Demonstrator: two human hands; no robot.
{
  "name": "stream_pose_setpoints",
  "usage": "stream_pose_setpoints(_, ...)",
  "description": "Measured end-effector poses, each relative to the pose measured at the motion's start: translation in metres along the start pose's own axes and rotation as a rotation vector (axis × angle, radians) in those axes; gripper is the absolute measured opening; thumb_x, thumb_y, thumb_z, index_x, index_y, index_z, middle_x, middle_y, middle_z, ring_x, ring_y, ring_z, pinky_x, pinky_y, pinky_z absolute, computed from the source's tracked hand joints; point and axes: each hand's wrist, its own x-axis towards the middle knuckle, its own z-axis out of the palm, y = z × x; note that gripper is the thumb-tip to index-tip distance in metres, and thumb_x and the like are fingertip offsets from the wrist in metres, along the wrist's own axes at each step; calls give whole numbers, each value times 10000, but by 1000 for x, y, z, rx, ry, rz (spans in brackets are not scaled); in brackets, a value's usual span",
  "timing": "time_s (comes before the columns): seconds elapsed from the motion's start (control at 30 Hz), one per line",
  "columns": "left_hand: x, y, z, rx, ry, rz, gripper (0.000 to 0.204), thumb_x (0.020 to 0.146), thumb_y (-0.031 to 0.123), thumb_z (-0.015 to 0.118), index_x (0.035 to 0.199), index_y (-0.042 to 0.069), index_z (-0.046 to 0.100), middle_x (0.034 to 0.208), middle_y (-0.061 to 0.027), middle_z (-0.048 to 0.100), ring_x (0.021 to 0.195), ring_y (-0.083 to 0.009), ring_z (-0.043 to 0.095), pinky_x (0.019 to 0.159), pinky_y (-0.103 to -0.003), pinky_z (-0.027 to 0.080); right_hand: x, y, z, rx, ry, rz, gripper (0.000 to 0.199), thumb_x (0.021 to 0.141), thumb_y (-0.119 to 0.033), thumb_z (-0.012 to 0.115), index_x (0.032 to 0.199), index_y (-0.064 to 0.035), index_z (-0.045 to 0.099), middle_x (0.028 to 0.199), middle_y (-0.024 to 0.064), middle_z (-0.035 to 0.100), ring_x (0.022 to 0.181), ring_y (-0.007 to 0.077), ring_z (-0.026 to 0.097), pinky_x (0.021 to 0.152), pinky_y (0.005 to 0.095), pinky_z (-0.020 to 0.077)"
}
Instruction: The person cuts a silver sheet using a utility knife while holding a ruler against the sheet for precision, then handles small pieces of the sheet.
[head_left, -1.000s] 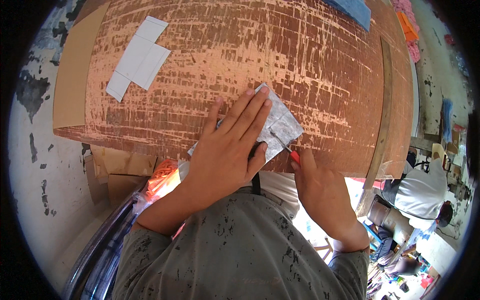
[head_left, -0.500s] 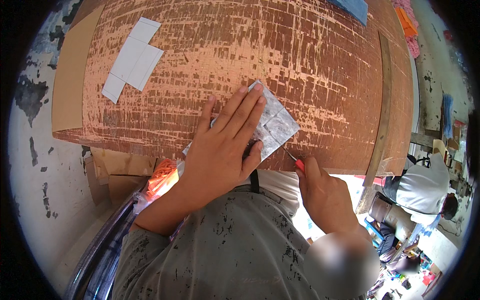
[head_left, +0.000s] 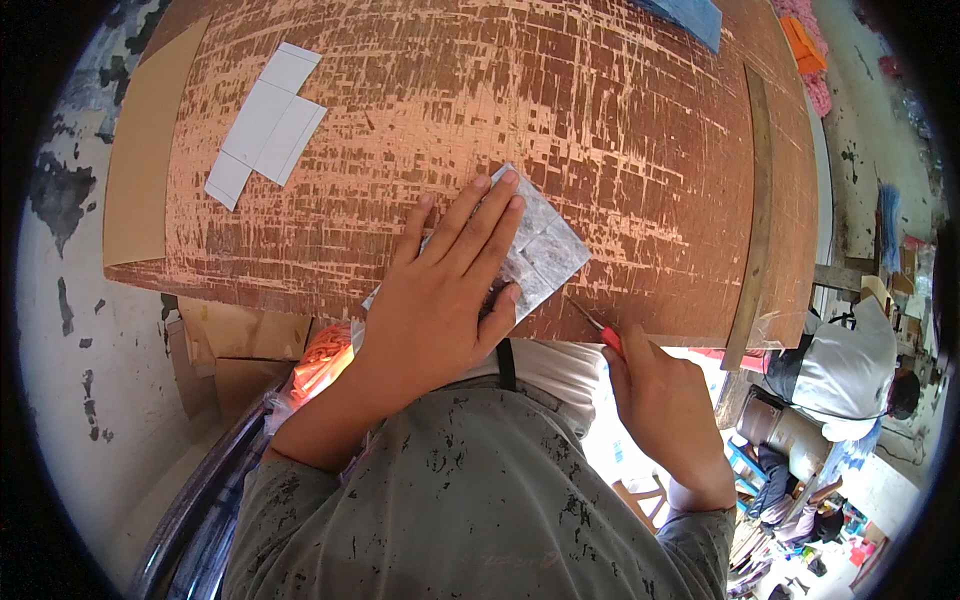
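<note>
A large worktable fills the upper field; its reddish-brown top is densely scored with pale crosshatched cuts. A long wooden strip lies along the table's right side. A tan cardboard sheet rests at the table's left edge. Left of the table stands a pale wall with dark patches of flaked paint. Below the table's left corner, stacked cardboard pieces lean near the wall. Right of the table, a grey concrete floor is brightly daylit. A seated person in white is beyond the table's lower right corner.
</note>
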Motion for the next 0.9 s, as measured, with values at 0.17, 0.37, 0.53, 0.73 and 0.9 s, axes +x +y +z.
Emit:
stream_pose_setpoints(0.17,1,2,-1,26,34,26,688,1051,323,591,1629,-26,464,1778,-160,379,1654,-323,341,1331,-585,254,10,-11,4,12,48,13,200,1130,-238,601,1115,-48,542,863,217,722,663,433,722,545,538,560)
stream_pose_setpoints(0.37,1,2,-1,23,38,26,688,1053,327,594,1630,-26,466,1771,-164,389,1653,-317,344,1327,-585,267,29,-24,6,12,104,-66,196,1128,-233,602,1120,-44,551,859,207,716,707,453,721,604,550,570)
stream_pose_setpoints(0.53,0,1,1,24,38,19,689,1058,332,589,1635,-24,462,1770,-162,389,1650,-312,348,1326,-584,270,34,-27,3,20,63,-49,186,1124,-209,601,1106,-29,557,859,219,708,720,456,720,599,550,560)
stream_pose_setpoints(0.73,2,0,0,14,30,24,694,1057,335,585,1635,-26,459,1768,-167,391,1649,-315,350,1322,-586,275,36,-27,3,0,61,-67,188,1124,-200,600,1082,-22,560,854,227,704,721,452,719,604,541,564)
stream_pose_setpoints(0.9,0,-1,0,-26,7,10,745,1035,328,625,1674,8,414,1778,-164,373,1657,-340,336,1340,-591,220,37,-28,1,23,42,-57,183,1122,-194,603,1086,-20,558,857,225,705,729,454,719,612,539,564)
